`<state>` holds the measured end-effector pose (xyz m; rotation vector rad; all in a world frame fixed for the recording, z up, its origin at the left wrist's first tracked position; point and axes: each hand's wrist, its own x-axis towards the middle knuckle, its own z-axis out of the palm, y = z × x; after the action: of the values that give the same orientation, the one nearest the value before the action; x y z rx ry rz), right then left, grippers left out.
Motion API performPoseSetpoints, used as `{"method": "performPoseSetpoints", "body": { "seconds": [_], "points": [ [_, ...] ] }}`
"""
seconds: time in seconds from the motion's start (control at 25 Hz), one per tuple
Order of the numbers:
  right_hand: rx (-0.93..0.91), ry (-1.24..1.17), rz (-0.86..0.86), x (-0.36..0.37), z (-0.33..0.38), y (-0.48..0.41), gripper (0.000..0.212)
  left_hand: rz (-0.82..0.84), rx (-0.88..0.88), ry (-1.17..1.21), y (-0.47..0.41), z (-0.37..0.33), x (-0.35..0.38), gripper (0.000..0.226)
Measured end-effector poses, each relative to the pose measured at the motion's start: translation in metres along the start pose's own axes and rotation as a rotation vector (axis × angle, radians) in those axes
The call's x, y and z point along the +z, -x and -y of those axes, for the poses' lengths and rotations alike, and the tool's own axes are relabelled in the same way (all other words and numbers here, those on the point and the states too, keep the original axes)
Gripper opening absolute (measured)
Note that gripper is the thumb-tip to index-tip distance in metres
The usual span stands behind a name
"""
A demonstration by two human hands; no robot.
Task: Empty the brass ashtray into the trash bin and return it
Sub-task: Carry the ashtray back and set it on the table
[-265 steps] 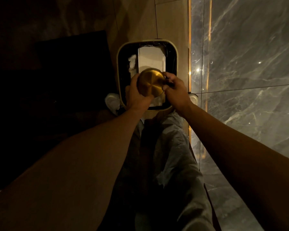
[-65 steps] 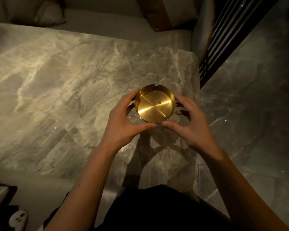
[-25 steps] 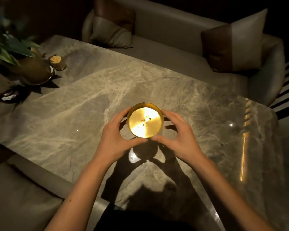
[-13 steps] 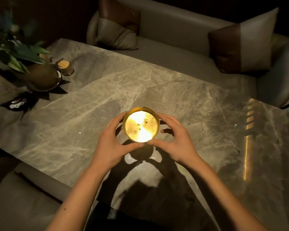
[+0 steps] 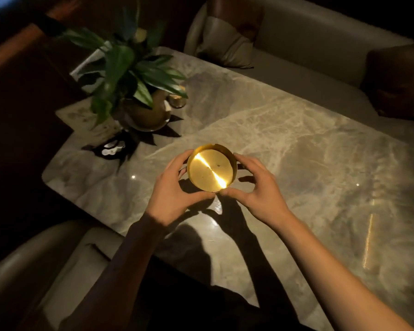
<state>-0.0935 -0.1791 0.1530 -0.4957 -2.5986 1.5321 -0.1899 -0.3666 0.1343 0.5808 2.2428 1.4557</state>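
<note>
At the far left of the marble table a leafy plant stands in a round brass-coloured pot, with a small glass holder just beside it on the right and a pale patterned card lying partly under the leaves. A small white object sits in the pot's shadow. Nearer you, your left hand curls around the left side of the brass ashtray, thumb along its near edge and fingers on its far side. The ashtray sits upright between your hands, near the middle of the table's near half; a bright streak of light crosses its floor and a few dark specks show inside. Whether its base touches the marble you cannot tell. Your right hand cups the right side, thumb meeting the near rim and fingers arched around the wall. Beyond the table runs a cushioned bench with pillows.
</note>
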Motion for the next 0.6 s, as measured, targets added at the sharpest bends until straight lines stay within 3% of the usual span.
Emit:
{"method": "performPoseSetpoints", "body": {
  "seconds": [0.36, 0.6],
  "points": [
    [-0.059, 0.060, 0.167, 0.117, 0.034, -0.044, 0.082, -0.148, -0.161, 0.060, 0.018, 0.082, -0.094, 0.104],
    [-0.087, 0.125, 0.251, 0.173, 0.042, -0.072, 0.081, -0.283, -0.090, -0.080, 0.025, 0.130, -0.122, 0.102]
  ]
}}
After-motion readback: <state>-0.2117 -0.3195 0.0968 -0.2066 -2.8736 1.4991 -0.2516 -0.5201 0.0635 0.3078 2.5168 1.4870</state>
